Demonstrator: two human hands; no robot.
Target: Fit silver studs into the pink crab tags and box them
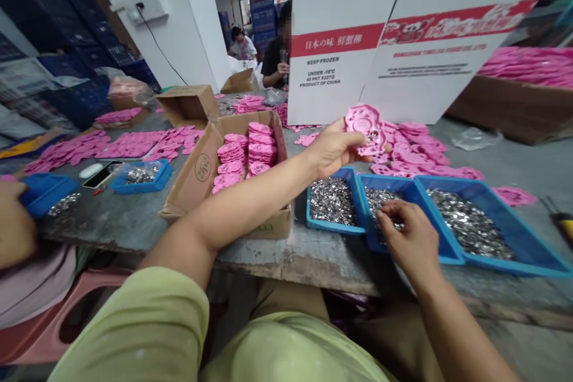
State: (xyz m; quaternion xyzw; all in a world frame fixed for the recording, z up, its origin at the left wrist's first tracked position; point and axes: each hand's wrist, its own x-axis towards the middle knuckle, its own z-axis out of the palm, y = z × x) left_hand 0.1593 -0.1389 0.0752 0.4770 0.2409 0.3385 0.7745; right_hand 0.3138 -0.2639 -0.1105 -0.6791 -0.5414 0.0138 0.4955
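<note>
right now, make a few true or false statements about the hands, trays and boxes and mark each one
1. The left hand holds a pink scalloped piece. True.
2. The right hand is at the middle one of three side-by-side blue trays. True.
3. That middle tray is filled with pink pieces. False: it holds small shiny metal parts.
4. The white carton is printed "KEEP FROZEN". True.
5. The white carton stands nearer the person than the trays. False: it stands beyond them.
6. The open brown cardboard box is right of those trays. False: it is left of them.
</note>
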